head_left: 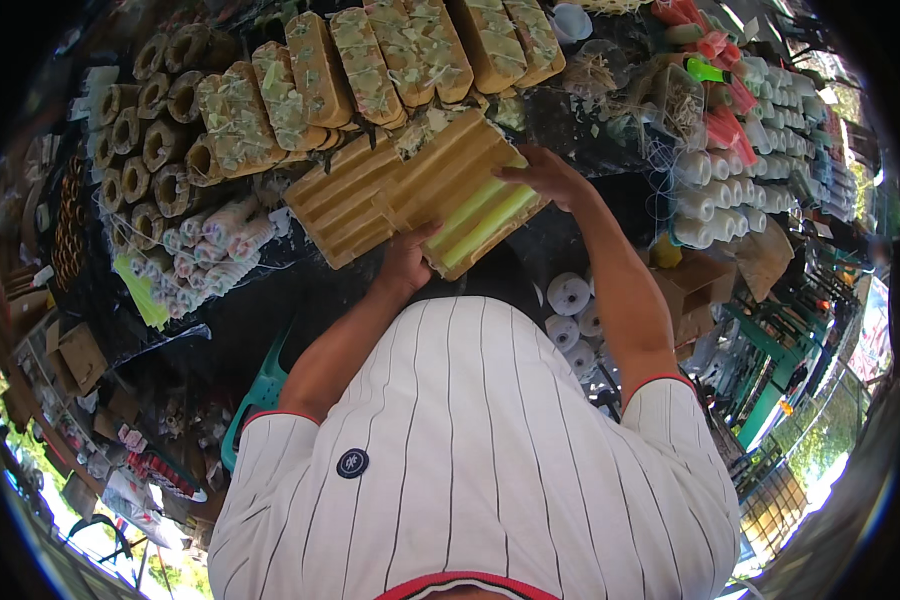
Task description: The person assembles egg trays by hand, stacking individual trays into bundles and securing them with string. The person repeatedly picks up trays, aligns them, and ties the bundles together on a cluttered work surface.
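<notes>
A tan grooved mold half (457, 170) lies slanted in front of me, with a glossy yellow-green strip (488, 212) along one of its grooves. My left hand (407, 262) grips its near left edge, the thumb over the top. At the far right corner my right hand (555, 180) is closed round the rim, fingertips on the upper face. A second tan grooved mold half (342, 205) lies beside it on the left, partly overlapped by the first. The undersides of both pieces are hidden.
Tan blocks (365, 65) smeared with pale green flakes stand in a row behind. Hollow tan tubes (165, 145) and wrapped white rolls (225, 235) are stacked on the left. White spools (570, 295) sit below my right arm; white rolls (715, 200) fill the right side.
</notes>
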Action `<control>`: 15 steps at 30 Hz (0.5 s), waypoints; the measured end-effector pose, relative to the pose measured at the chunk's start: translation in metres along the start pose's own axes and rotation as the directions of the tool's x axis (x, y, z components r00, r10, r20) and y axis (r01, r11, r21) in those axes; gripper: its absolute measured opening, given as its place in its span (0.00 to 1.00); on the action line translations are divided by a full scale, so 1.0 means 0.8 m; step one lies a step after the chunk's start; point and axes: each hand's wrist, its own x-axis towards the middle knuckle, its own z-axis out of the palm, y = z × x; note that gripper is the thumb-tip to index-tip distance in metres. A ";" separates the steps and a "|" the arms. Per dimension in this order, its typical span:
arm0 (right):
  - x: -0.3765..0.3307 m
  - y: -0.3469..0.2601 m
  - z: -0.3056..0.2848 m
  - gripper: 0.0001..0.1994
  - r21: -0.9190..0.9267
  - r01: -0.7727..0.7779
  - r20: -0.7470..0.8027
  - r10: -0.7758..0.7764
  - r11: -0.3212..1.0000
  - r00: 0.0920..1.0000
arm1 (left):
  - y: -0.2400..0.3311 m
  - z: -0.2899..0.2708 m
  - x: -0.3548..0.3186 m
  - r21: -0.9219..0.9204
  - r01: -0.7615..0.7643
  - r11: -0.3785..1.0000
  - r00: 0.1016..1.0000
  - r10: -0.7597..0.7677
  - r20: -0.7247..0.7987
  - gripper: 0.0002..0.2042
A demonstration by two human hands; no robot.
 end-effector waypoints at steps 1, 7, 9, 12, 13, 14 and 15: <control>-0.013 -0.017 -0.003 0.32 -0.034 0.017 -0.030 -0.018 0.999 0.999 | -0.001 0.002 -0.001 0.005 0.006 1.000 0.999 -0.006 0.041 0.29; -0.139 -0.125 -0.010 0.26 -0.465 0.211 -0.130 -0.302 0.860 0.944 | 0.020 0.041 -0.015 0.168 0.019 0.986 1.000 -0.021 0.010 0.31; -0.149 -0.134 -0.015 0.21 -0.664 0.401 -0.033 -0.561 0.631 0.827 | 0.043 0.060 -0.042 0.564 -0.236 0.791 0.942 0.328 -0.066 0.32; -0.136 -0.133 -0.025 0.17 -0.804 0.546 0.219 -0.737 0.234 0.639 | 0.086 0.116 -0.085 0.831 -0.523 -0.189 0.529 0.693 0.490 0.35; -0.128 -0.130 -0.024 0.17 -0.824 0.552 0.288 -0.742 0.130 0.605 | 0.108 0.149 -0.096 0.732 -0.526 -0.434 0.494 0.544 0.678 0.37; -0.118 -0.126 -0.022 0.18 -0.833 0.553 0.359 -0.738 0.023 0.571 | 0.121 0.166 -0.097 0.569 -0.516 -0.640 0.463 0.350 0.814 0.38; -0.109 -0.125 -0.023 0.18 -0.822 0.569 0.402 -0.740 -0.033 0.539 | 0.121 0.174 -0.090 0.576 -0.521 -0.630 0.546 0.274 0.792 0.39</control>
